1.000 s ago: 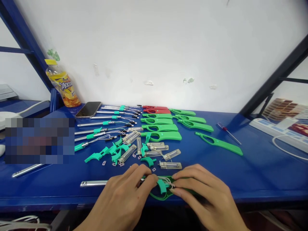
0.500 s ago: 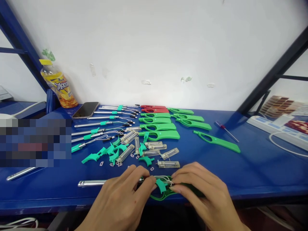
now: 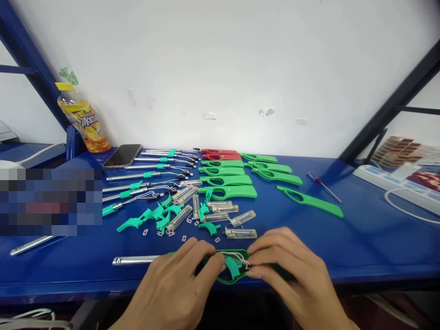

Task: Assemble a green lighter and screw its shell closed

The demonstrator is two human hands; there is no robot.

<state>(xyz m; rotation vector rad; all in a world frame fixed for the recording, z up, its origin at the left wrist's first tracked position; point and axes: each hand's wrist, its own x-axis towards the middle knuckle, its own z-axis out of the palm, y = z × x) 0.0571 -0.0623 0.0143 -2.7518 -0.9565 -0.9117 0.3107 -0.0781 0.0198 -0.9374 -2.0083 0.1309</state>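
At the table's front edge lies an opened green lighter shell (image 3: pixel 229 280) with a silver tube (image 3: pixel 134 260) sticking out to the left. White wires (image 3: pixel 233 254) and a teal trigger (image 3: pixel 233 267) sit inside it. My left hand (image 3: pixel 182 279) closes its fingers around the shell's left part, thumb beside the trigger. My right hand (image 3: pixel 292 270) pinches at the wire ends and the shell's right part, which it mostly covers. Just beyond are clear fuel tanks (image 3: pixel 241 233), loose teal triggers (image 3: pixel 209 228) and small metal pieces (image 3: pixel 217 239).
Silver tubes with wires (image 3: pixel 134 176) lie at the left, near a phone (image 3: pixel 123 156) and a bottle (image 3: pixel 84 120). Green shells (image 3: pixel 228 192) and red shells (image 3: pixel 220 157) are behind. A screwdriver (image 3: pixel 324 187) and power strip (image 3: pixel 395 185) lie at the right.
The trigger and wires have shifted slightly right and down within the shell. Both hands have moved only a little, and a small metal piece beyond my left hand now shows fully.
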